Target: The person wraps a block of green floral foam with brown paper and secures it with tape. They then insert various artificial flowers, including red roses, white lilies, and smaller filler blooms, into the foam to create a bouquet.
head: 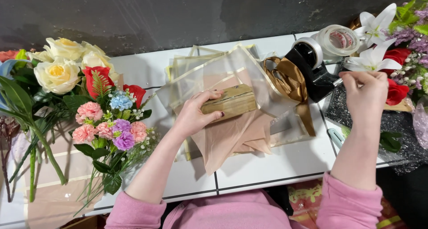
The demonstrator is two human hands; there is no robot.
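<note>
My left hand [195, 114] presses down on a small box [232, 102] wrapped in tan, gold-edged paper. The box rests on a stack of translucent beige wrapping sheets [232, 135] spread on the white tabletop. My right hand [366, 92] is raised beside a black tape dispenser [312, 68], with fingers pinched together as if on a strip of clear tape; the tape itself is too faint to make out. Both sleeves are pink.
A bunch of cream roses, red, pink and purple artificial flowers [96, 108] lies at the left. Gold ribbon [290, 82] sits beside the dispenser. A clear tape roll [341, 39], white lilies [372, 42] and red flowers fill the right. Dark glittery mesh [397, 126] lies under my right arm.
</note>
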